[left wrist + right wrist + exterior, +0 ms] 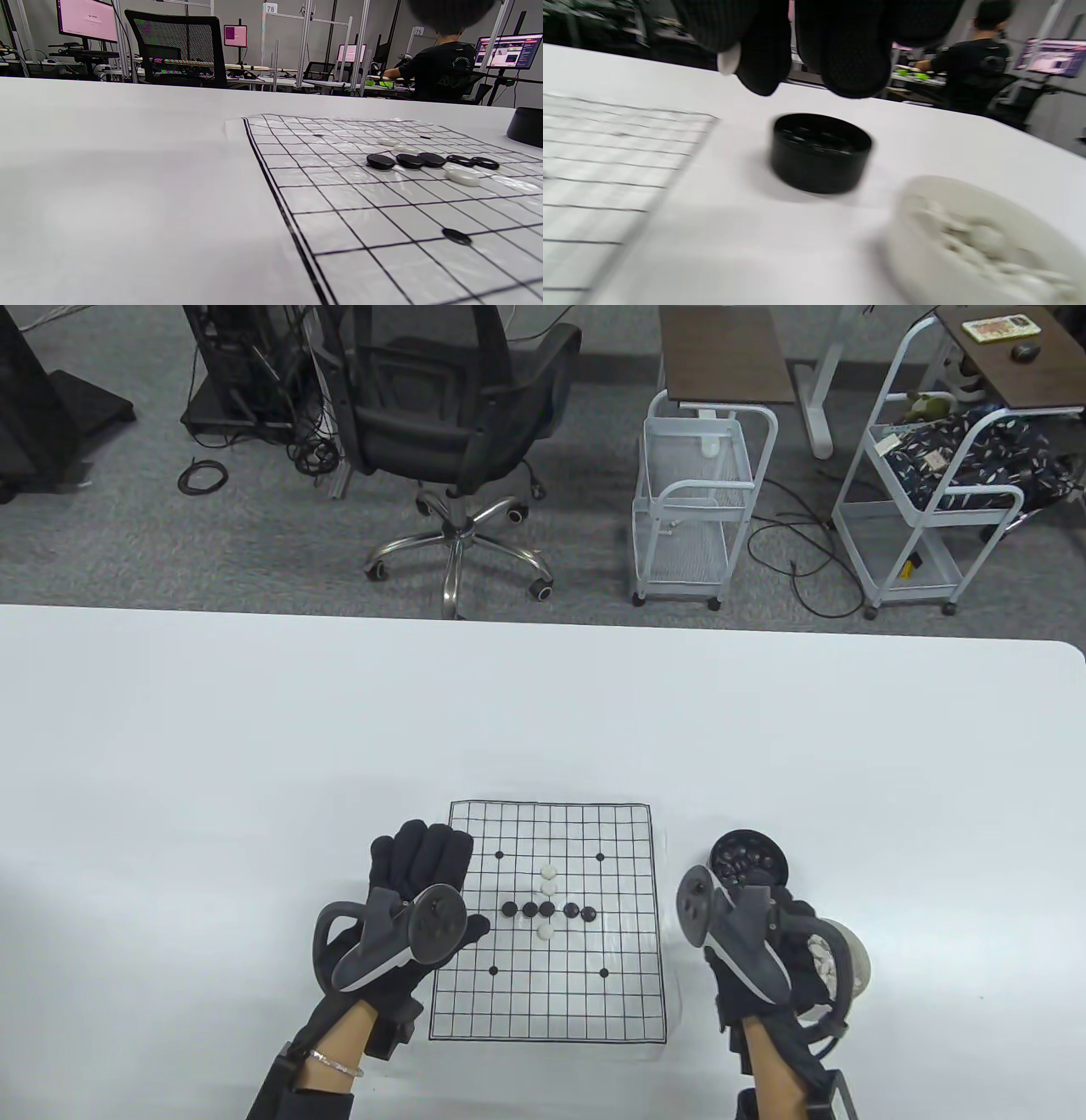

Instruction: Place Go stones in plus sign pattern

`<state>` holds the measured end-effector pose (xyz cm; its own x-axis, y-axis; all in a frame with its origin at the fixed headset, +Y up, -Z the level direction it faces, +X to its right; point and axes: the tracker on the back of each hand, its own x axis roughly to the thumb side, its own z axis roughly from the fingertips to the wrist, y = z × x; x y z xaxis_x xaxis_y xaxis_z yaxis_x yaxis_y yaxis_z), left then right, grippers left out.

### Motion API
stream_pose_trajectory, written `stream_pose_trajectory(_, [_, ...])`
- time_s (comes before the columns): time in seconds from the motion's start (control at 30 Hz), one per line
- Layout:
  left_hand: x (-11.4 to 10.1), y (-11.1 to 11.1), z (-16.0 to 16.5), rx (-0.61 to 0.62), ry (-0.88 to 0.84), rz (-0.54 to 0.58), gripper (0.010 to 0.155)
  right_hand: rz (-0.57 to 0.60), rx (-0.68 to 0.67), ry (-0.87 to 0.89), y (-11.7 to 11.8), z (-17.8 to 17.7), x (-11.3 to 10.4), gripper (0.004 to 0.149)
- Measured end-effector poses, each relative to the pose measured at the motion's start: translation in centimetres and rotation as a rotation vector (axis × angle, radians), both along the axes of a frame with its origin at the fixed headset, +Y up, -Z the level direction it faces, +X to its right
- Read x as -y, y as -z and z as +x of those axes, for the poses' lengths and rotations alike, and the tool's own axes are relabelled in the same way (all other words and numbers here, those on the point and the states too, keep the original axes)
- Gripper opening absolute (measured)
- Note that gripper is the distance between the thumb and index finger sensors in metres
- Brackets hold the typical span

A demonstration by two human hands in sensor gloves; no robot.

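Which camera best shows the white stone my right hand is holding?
The right wrist view: the white stone shows pinched between the right hand's gloved fingertips. In the table view the tracker hides the right hand's fingers; the left wrist view doesn't show it.

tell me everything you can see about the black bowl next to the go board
The black bowl is a low, round, straight-walled cup with no lid, matte dark plastic by its look. It stands upright on the white table, just off the go board's right edge and beyond the white bowl of white stones. Dark stones lie inside. The right hand is near it; touch cannot be told.
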<state>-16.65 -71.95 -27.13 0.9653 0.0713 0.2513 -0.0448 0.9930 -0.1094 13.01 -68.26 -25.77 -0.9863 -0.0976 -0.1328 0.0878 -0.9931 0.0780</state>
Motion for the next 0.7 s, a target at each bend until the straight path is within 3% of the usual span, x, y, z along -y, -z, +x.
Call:
stream_pose_trajectory(0.17, [0.0, 0.0, -0.1, -0.001, 0.001, 0.005, 0.088, -0.010, -0.157, 0.074, 0.6, -5.5, -0.6, 0.038])
stream_pose_trajectory(0.37, [0.1, -0.1, -0.1, 0.003, -0.006, 0.007, 0.088, -0.068, -0.292, 0.036, 0.8, -10.7, 1.9, 0.038])
stream_pose_trajectory(0.53, [0.1, 0.0, -0.1, 0.004, -0.008, 0.008, 0.088, -0.114, -0.357, -0.082, 0.6, -12.4, 4.7, 0.038])
stream_pose_trajectory(0.7, [0.1, -0.1, -0.1, 0.001, -0.008, 0.007, 0.088, -0.116, -0.381, -0.111, 0.4, -12.9, 5.7, 0.038])
